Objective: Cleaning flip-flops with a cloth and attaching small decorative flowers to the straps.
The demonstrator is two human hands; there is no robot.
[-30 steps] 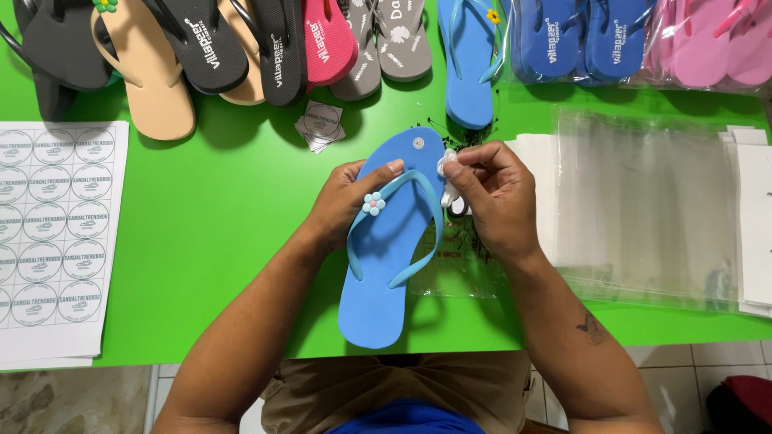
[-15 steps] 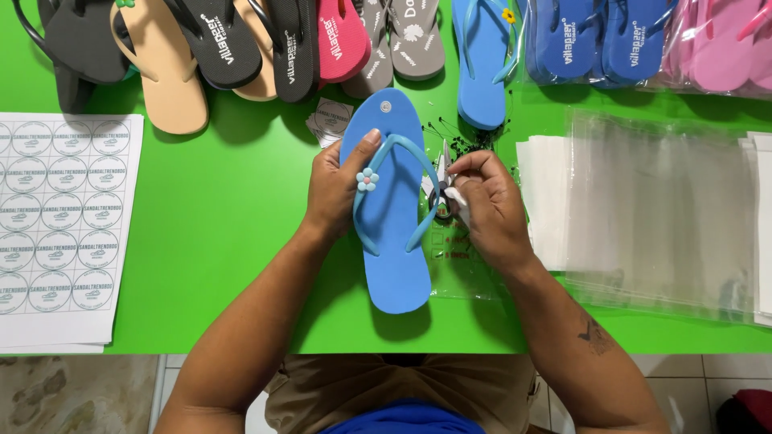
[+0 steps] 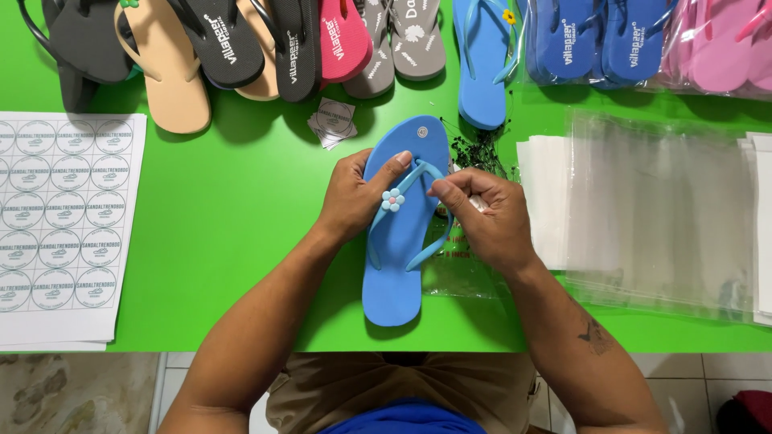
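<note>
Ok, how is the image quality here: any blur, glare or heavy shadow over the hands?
Head view: sharp, evenly lit; left hand and right hand on the blue flip-flop are crisp, with no motion blur; soft shadows lie beneath the forearms on the green table; mild glare on the clear bags; slight wide-angle bend at the edges.

I've turned the blue flip-flop [image 3: 400, 241] from a slant to nearly square w/ the tabletop's near edge, toe toward the far edge. My right hand [image 3: 482, 217] has slid from the toe onto the strap.

Head view, steeply down, close
</note>
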